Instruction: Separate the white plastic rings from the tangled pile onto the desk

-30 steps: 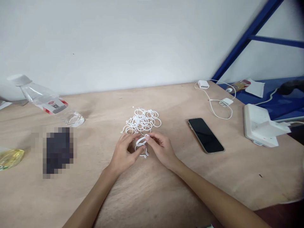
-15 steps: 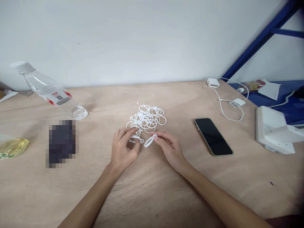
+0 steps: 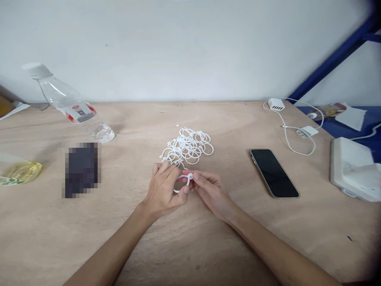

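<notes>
A heap of several white plastic rings (image 3: pixel 189 146) lies in the middle of the wooden table (image 3: pixel 190 238). Just in front of it my left hand (image 3: pixel 164 189) and my right hand (image 3: pixel 210 192) meet, fingertips together, pinching white rings (image 3: pixel 185 182) between them. Both hands grip the rings at the same spot. My fingers hide how the rings join.
A black phone (image 3: pixel 274 173) lies face up to the right. Behind it are a white charger with cable (image 3: pixel 285 119) and a white power strip (image 3: pixel 354 169). A clear water bottle (image 3: pixel 70 105) leans at the back left, near a blurred dark object (image 3: pixel 81 169) and a yellowish bag (image 3: pixel 18 172).
Half a second ago my hands were apart, each with a ring. They have come together over the rings. The view has shifted slightly.
</notes>
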`<action>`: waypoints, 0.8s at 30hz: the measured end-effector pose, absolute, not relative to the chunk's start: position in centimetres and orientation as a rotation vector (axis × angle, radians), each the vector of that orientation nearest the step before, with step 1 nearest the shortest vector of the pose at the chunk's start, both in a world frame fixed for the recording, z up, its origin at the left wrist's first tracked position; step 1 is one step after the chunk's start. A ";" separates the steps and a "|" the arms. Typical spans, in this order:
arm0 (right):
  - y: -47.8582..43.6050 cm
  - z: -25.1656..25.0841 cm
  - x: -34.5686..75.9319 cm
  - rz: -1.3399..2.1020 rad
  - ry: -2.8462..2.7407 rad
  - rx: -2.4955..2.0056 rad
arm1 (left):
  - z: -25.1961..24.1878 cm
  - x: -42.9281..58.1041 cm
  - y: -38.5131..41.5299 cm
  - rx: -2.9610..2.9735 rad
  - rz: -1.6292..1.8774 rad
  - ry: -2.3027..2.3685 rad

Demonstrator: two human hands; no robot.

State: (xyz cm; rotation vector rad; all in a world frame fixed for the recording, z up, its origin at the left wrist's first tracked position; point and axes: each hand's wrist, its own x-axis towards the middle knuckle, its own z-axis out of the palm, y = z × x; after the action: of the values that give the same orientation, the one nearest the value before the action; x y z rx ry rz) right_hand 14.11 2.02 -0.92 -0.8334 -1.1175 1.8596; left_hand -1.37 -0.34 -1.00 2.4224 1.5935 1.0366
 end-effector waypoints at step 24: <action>3.7 -2.0 14.4 0.874 -1.985 -1.046 | -0.3 -2.9 -2.9 2.409 0.998 1.419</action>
State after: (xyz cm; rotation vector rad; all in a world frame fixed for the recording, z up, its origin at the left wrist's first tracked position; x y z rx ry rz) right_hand 14.41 3.68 -1.96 -1.0455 -1.9853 0.8736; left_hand -2.89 -2.91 -0.26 2.4090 1.4194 0.9980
